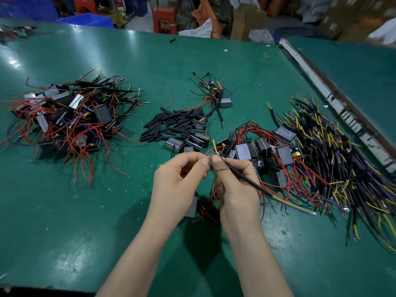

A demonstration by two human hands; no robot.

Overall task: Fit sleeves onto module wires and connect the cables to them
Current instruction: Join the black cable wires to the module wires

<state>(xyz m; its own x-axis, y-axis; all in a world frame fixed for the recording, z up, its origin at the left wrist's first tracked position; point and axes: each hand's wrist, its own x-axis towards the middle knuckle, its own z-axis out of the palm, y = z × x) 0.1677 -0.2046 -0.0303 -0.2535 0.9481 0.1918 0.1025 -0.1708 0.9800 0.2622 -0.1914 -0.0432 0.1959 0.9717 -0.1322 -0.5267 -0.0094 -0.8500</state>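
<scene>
Bridging both grips (211,162): black cable (246,179)

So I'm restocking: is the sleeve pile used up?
No, a heap of black sleeves lies on the table beyond the hands.

Left hand (180,179) and right hand (233,185) pinch wire ends together above green table (85,211); black cable (246,179) trails from right hand.

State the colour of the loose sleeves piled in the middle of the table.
The sleeves are plain black, seen best in the head view, the only one.
</scene>
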